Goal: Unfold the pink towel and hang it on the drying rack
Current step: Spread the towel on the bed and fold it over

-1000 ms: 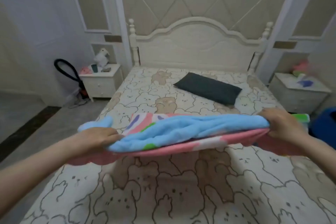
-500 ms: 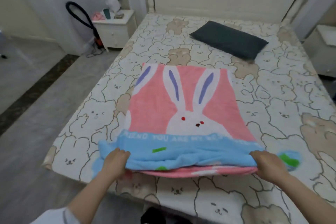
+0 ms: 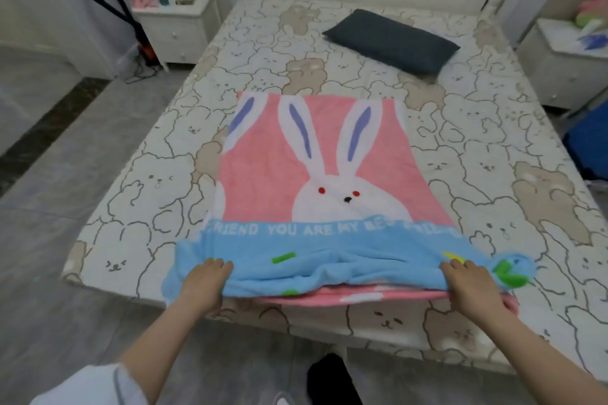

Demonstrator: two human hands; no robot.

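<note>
The pink towel (image 3: 263, 161) with a white rabbit and a blue band lies spread on the bed (image 3: 493, 148), still folded double along its near edge, where a pink layer shows underneath. My left hand (image 3: 205, 283) grips the near left corner of the blue band. My right hand (image 3: 472, 284) grips the near right corner. Both hands hold the top layer slightly off the mattress. No drying rack is in view.
A dark grey pillow (image 3: 391, 40) lies near the headboard. White nightstands stand at the left (image 3: 176, 26) and right (image 3: 566, 62) of the bed. A black hose (image 3: 105, 6) leans by the left wall. A blue object (image 3: 589, 145) sits at the right edge.
The towel went from being held bunched in the air to lying spread across the bed with the rabbit showing. My view has tilted down and both hands have come nearer the bed's foot.
</note>
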